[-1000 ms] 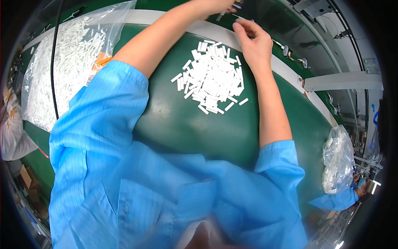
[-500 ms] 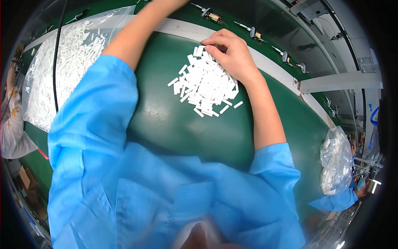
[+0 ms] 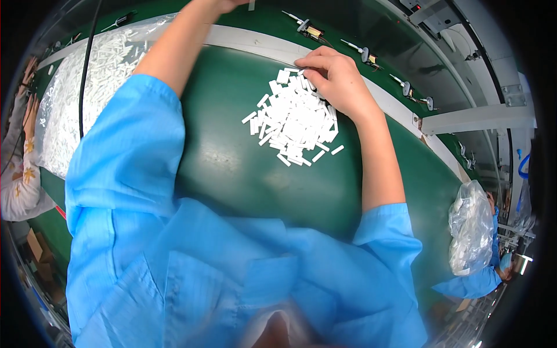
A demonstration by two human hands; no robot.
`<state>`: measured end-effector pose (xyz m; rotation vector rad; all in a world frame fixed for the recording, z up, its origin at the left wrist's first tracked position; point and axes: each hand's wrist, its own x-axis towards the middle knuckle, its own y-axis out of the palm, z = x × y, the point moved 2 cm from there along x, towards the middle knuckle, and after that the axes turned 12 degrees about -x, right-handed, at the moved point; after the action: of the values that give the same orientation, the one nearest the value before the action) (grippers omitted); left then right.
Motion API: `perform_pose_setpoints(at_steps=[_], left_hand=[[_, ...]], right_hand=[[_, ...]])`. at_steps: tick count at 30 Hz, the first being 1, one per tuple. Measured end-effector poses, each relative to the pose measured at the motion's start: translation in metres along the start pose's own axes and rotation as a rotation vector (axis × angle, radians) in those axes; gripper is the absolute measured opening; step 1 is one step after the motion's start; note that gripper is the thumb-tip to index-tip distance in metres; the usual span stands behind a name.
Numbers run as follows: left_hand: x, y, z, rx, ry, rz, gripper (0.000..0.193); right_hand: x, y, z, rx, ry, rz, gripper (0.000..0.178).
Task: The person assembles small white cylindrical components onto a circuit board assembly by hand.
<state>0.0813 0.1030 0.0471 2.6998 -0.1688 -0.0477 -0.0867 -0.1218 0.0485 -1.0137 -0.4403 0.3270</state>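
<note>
A loose pile of small white tubes [image 3: 296,119] lies on the green work surface [image 3: 226,139] in front of me. At the pile's far edge, my right hand [image 3: 342,81] has its thumb and forefinger closed around a small white tube, mostly covered by the fingertips. My left arm stretches far forward, past the white rail. The upper picture edge cuts off my left hand [image 3: 230,4], so its fingers are hidden.
A big clear bag of white tubes [image 3: 87,93] lies at left, with a black cable [image 3: 87,69] hanging before it. Beyond the white rail [image 3: 255,42] stand several small devices [image 3: 310,28] with pale tips. A crumpled clear bag [image 3: 470,229] sits at right. Co-workers are at both sides.
My left hand has moved slightly farther out past the upper edge. My right hand stays at the pile's far edge. The devices and pile appear slightly farther right as the view shifts.
</note>
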Motion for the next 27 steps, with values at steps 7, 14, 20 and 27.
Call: perform_pose_setpoints(at_steps=[7, 14, 20, 27], left_hand=[[-0.037, 0.082, 0.053, -0.718, -0.077, 0.217, 0.015], [-0.046, 0.086, 0.063, -0.763, -0.171, 0.232, 0.014], [-0.056, 0.096, 0.062, -0.820, -0.153, 0.205, 0.018], [-0.060, 0.100, 0.062, -0.812, -0.168, 0.186, 0.022]], right_hand=[[-0.002, 0.000, 0.020, -0.508, -0.138, -0.107, 0.013], [0.007, -0.016, -0.010, 0.398, 0.233, -0.141, 0.020], [0.005, 0.004, -0.019, 0.778, 0.460, -0.123, 0.025], [0.006, 0.006, -0.020, 0.764, 0.441, -0.127, 0.023]])
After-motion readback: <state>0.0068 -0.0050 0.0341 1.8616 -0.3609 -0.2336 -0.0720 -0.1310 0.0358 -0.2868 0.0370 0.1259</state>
